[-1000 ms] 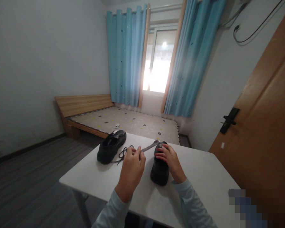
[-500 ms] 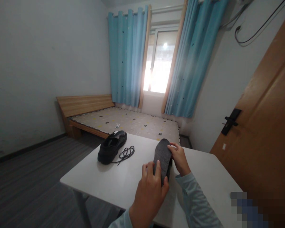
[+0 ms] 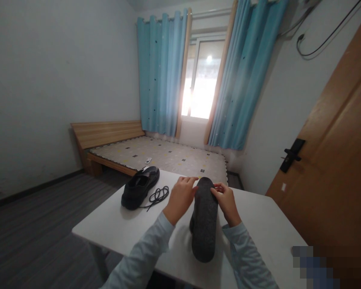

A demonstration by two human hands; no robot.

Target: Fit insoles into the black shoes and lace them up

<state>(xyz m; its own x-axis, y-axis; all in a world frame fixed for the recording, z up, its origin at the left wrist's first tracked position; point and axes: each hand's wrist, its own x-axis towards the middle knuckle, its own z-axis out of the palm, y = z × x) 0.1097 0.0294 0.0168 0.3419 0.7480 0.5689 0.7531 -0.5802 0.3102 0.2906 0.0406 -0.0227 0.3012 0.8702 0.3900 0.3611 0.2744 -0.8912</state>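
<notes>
A long dark grey insole (image 3: 204,224) extends toward me over the right part of the white table. My left hand (image 3: 182,197) pinches the left edge of its far end, the thumb against it and the fingers bent over. Opposite, my right hand (image 3: 226,201) grips the far end's right edge between thumb and fingers. Something dark peeks out under the insole's left side, mostly hidden, and I cannot make out its kind. A black shoe (image 3: 135,192) stands on the table to the left, beside a looped black shoelace (image 3: 159,196).
The white table (image 3: 120,235) has its left corner and front edge near me. Behind it stands a bed (image 3: 180,152) with a small white remote (image 3: 148,160) on it. Blue curtains (image 3: 162,76) flank the window. A wooden door (image 3: 327,160) is on the right.
My left hand has moved from the insole's near part up to its far end. The insole now shows its full length, its near end closer to me. My right hand keeps its grip.
</notes>
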